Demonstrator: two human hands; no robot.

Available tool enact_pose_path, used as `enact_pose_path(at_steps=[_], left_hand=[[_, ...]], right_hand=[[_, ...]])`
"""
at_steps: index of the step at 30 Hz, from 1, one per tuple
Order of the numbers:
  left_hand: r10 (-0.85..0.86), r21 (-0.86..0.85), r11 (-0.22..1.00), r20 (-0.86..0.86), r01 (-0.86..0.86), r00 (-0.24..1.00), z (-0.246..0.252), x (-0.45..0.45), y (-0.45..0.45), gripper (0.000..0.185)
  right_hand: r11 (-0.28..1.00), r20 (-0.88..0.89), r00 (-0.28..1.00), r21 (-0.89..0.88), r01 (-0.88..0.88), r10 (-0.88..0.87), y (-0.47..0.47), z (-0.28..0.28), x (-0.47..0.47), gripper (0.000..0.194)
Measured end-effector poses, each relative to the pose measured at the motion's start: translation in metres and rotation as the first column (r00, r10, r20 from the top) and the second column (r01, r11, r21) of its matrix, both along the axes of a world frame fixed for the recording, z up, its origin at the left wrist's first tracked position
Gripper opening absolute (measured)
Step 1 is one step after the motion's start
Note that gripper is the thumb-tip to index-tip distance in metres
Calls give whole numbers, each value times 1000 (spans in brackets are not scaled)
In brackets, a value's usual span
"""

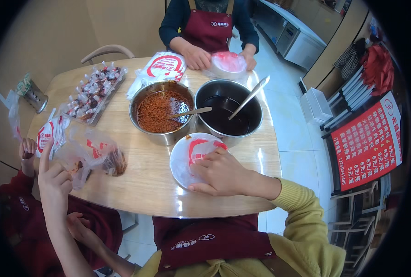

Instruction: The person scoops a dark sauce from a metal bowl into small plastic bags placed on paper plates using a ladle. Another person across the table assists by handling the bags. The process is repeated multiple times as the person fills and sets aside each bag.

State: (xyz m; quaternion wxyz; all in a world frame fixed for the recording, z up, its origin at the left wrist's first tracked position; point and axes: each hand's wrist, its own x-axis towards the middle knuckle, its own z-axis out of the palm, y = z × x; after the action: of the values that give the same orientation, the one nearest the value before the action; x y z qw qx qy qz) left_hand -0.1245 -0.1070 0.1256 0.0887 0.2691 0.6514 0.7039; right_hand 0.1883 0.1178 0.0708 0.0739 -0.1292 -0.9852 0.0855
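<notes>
My right hand (221, 173) lies palm down on a thin plastic bag (183, 161) with red print, spread over a white plate (176, 149). Whether its fingertips pinch the film is hidden. What appears to be my left hand (55, 175) is raised at the left, index finger extended and the others curled, holding nothing. Just beyond the plate stand two steel pots: one (169, 138) holds red chilli oil sauce (157, 114), the other (222, 137) dark liquid (222, 107). Filled clear bags (113, 161) rest on the table near the raised hand.
A co-worker opposite handles a bag-covered bowl (228, 65). A red-sleeved person sits left; another hand (77, 225) hangs below the table. A plastic tray (100, 116) holds several wrapped bundles. Printed bags (162, 67), a perforated metal holder (37, 98) and spoon handles (254, 93) also show.
</notes>
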Motion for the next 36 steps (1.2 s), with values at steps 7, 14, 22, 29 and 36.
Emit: enact_pose_path(at_steps=[7,14,22,29,36], left_hand=[[403,42,907,-377,-419,834,-97,5,-54,31],[94,25,993,-773,-118,627,-160,19,-66,62],[-285,-167,959,-592,230,754,-107,112,31,16],[-594,-156,788,58,595,802,-95,132,96,60],[-724,108,634,431,766,539,-105,135,110,69]], right_hand=[[999,-153,987,5,46,-44,-1,16,0,49],[934,-736,581,-217,283,-347,41,69,43,8],[851,-543,677,-459,256,-496,29,22,60,12],[814,-437,722,-492,307,-536,13,2,49,26],[722,-405,707,-657,216,-580,13,3,55,31]])
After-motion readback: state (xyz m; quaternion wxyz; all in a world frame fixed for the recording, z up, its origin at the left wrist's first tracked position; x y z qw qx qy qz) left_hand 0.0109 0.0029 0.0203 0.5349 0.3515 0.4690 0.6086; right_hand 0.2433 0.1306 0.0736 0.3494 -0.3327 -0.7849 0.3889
